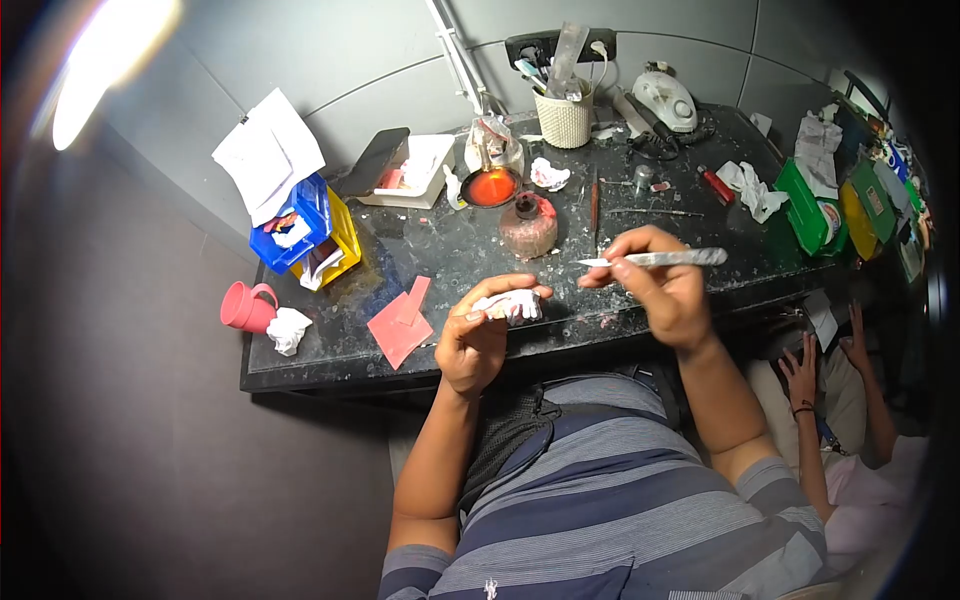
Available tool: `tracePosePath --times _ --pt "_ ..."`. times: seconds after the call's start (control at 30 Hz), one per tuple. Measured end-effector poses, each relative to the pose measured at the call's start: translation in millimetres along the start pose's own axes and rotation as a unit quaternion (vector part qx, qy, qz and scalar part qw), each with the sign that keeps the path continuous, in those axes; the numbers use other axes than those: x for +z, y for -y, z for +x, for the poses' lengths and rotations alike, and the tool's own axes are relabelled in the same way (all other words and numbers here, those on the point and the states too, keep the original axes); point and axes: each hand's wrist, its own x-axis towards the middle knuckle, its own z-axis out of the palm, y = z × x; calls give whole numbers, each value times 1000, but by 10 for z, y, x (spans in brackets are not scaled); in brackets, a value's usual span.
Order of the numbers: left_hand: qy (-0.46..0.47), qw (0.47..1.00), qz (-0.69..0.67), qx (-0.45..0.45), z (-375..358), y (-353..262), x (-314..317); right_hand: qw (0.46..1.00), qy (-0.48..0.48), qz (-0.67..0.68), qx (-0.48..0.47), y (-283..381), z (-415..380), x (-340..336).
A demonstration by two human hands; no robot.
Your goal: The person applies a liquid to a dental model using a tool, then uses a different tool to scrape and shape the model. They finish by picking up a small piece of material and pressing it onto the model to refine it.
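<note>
My left hand (478, 335) holds a small white and pink dental cast (510, 304) over the front edge of the black worktop (340, 365). My right hand (655, 285) grips a thin metal carving knife (660, 259), its blade tip pointing left, a little to the right of the cast and apart from it. Just behind both hands stands a squat pink spirit lamp (528, 225) beside a round dish of orange wax (491, 187).
Pink wax sheets (401, 322), a pink cup (245, 306) and blue and yellow bins (310, 230) lie left. A white tool holder (564, 115), a motor unit (665, 100) and green boxes (812, 210) sit at the back and right. Another person's hands (800, 372) show at lower right.
</note>
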Motion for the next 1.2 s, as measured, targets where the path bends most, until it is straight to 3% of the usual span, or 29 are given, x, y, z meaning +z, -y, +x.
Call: tracePosePath --times 0.1,0.2,1.2 --pt "7 1000 -4 3 3 7 -4 989 44 -127 -61 -27 -12 199" --pt "-24 999 -24 0 -36 23 -11 930 122 -283 -201 -46 66 262" --pt "-38 998 41 -1 -32 41 -16 906 138 -331 -224 -211 29 307"
